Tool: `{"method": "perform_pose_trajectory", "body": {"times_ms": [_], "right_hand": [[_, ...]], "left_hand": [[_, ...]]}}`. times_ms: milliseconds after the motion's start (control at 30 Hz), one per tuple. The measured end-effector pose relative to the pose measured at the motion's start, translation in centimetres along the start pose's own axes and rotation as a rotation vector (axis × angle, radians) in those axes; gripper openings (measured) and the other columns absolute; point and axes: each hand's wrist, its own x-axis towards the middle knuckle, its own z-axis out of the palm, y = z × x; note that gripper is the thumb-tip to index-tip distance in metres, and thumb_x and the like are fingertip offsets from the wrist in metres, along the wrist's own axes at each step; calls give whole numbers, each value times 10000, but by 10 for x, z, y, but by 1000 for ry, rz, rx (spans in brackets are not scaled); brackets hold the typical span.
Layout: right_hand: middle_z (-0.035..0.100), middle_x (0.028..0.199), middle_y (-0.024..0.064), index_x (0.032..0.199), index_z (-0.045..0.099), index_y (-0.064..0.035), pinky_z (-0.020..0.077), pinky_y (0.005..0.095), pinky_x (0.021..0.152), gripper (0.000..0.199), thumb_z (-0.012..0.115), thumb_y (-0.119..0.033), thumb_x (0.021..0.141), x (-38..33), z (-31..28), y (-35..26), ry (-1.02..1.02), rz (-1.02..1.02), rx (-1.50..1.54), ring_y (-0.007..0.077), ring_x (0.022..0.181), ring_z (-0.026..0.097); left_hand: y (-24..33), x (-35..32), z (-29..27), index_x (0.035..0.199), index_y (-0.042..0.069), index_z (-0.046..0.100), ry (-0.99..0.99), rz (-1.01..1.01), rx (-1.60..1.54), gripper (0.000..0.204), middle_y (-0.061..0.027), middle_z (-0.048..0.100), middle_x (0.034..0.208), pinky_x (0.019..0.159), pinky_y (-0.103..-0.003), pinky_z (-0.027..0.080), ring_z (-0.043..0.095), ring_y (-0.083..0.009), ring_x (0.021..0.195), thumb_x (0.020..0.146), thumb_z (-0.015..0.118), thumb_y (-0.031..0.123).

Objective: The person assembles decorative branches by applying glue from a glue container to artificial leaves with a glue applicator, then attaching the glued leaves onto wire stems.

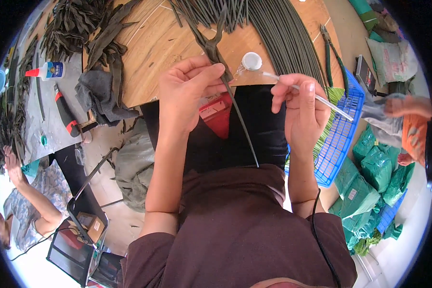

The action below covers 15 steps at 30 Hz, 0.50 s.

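From where I stand: the left hand (192, 81) has thumb and fingertips pinched together on a thin dark grey-green stem with forked, leaf-like top pieces (210, 45). Stem is held aslant across the near edge of the pale wooden worktop (158, 48): top over the wood, bare lower end hanging past that edge above the wearer's lap. The right hand (305, 103) is closed, thumb against fingers, on a slim clear rod (336, 108), its tip aimed left, near a small white round pot or cap (251, 61); can't tell which. Pot sits close to the near edge, a glossy clear smear (244, 75) just beside it. Rod tip and stem look apart. Step in hand, my read: dabbing something sticky onto the stem where the leaf pieces join. The next move calls for a steady left pinch, the joint turned toward the rod, and a light touch so the leaves don't shift. Elsewhere: bundle of thin dark green stems (288, 33) from far edge down toward right edge; green-handled pliers (329, 53) at right edge; blue plastic basket (345, 139) beyond it. Off to the left, white bottle with red tip (52, 70) on a grey surface.
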Motion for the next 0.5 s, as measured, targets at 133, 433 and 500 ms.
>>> {"method": "perform_pose_trajectory", "body": {"times_ms": [133, 433, 500], "right_hand": [[588, 751, 92, 897, 568, 46, 429, 212, 538, 327, 391, -225, 942, -4, 4, -1, -136, 54, 64, 107, 607, 520], [581, 745, 82, 901, 573, 44, 426, 205, 539, 313, 393, -209, 941, -6, 5, 1, -169, 64, 69, 97, 611, 515], [581, 746, 82, 899, 574, 45, 425, 205, 537, 314, 395, -209, 941, -7, 5, -1, -174, 66, 64, 96, 611, 514]], "left_hand": [[4, -6, 5, 861, -47, 587, -23, -12, -30, 120, -123, 639, 770, 563, -243, 524, 641, -183, 646, 756, 622, 0], [6, -12, 5, 895, -59, 588, -71, 13, 11, 124, -158, 640, 811, 614, -280, 546, 649, -222, 690, 786, 584, 0], [7, -12, 5, 892, -58, 589, -68, 11, -2, 121, -157, 641, 811, 612, -277, 545, 649, -219, 689, 787, 584, 2]]}}
